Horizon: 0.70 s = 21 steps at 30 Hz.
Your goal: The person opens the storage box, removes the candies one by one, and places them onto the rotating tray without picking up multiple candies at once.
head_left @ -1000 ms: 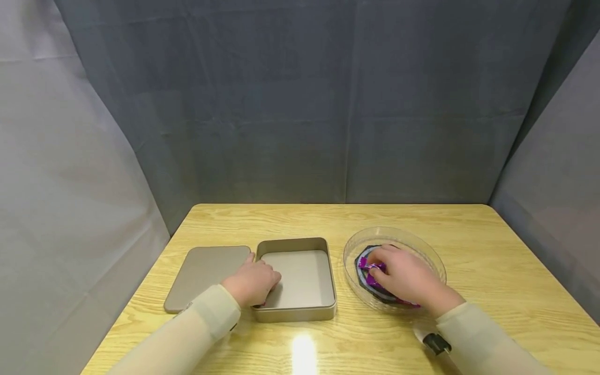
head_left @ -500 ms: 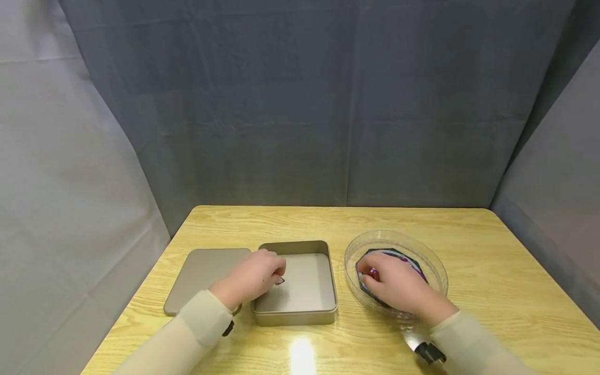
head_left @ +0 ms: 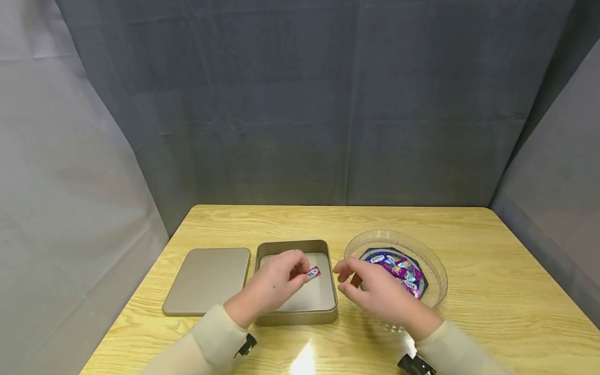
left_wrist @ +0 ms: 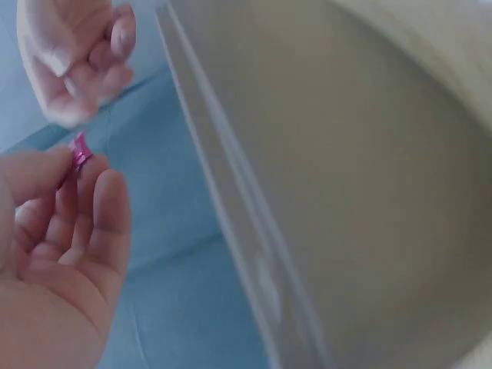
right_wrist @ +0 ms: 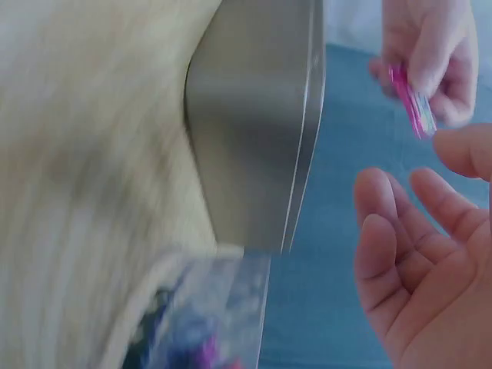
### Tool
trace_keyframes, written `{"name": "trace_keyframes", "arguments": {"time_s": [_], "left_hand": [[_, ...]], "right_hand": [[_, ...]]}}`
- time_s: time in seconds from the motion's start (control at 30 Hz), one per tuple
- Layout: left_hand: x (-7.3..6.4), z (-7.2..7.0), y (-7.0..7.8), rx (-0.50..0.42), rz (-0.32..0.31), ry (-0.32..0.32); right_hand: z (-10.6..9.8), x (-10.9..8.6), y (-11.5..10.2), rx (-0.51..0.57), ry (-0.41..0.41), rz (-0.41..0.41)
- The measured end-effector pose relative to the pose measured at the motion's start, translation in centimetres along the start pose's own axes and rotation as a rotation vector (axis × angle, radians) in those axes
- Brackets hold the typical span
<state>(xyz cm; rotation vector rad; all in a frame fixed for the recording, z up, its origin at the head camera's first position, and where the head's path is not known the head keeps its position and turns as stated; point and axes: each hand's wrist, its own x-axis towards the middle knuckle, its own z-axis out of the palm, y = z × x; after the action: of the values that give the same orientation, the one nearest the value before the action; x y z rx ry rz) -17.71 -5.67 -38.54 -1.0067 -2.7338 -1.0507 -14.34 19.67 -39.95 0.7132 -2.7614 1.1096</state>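
Observation:
Over the open metal tin (head_left: 296, 317), my left hand (head_left: 276, 281) pinches a small pink wrapped candy (head_left: 313, 272) between thumb and fingers. The candy's pink wrapper (right_wrist: 413, 102) sticks out toward my right hand in the right wrist view. My right hand (head_left: 375, 291) hovers between the tin and a clear round dish (head_left: 436, 260), thumb and fingers spread apart with nothing between them. Several purple and pink wrapped candies (head_left: 400, 268) lie in the dish, partly hidden behind the right hand. From the left wrist, the right hand (left_wrist: 77, 61) appears just beyond the candy.
A flat metal lid (head_left: 208, 281) lies on the wooden table (head_left: 281, 221) to the left of the tin. Grey cloth (head_left: 300, 104) hangs behind the table, and paler cloth (head_left: 70, 208) hangs at the sides. Each wrist wears a small dark device.
My left hand has moved right, from the tin's left side to over its middle, carrying the candy. My right hand has drawn left out of the dish, uncovering the candies there.

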Motion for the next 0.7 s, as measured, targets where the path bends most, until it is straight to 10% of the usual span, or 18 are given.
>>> {"name": "trace_keyframes", "arguments": {"time_s": [0.27, 0.7], "left_hand": [[0.5, 2.6, 1.3, -0.224, 0.031, 0.024], [0.9, 4.2, 1.8, -0.126, 0.124, -0.065]], "right_hand": [[1.4, -0.2, -1.0, 0.197, 0.049, -0.047], [-0.1, -0.7, 1.1, 0.163, 0.052, 0.024]]}}
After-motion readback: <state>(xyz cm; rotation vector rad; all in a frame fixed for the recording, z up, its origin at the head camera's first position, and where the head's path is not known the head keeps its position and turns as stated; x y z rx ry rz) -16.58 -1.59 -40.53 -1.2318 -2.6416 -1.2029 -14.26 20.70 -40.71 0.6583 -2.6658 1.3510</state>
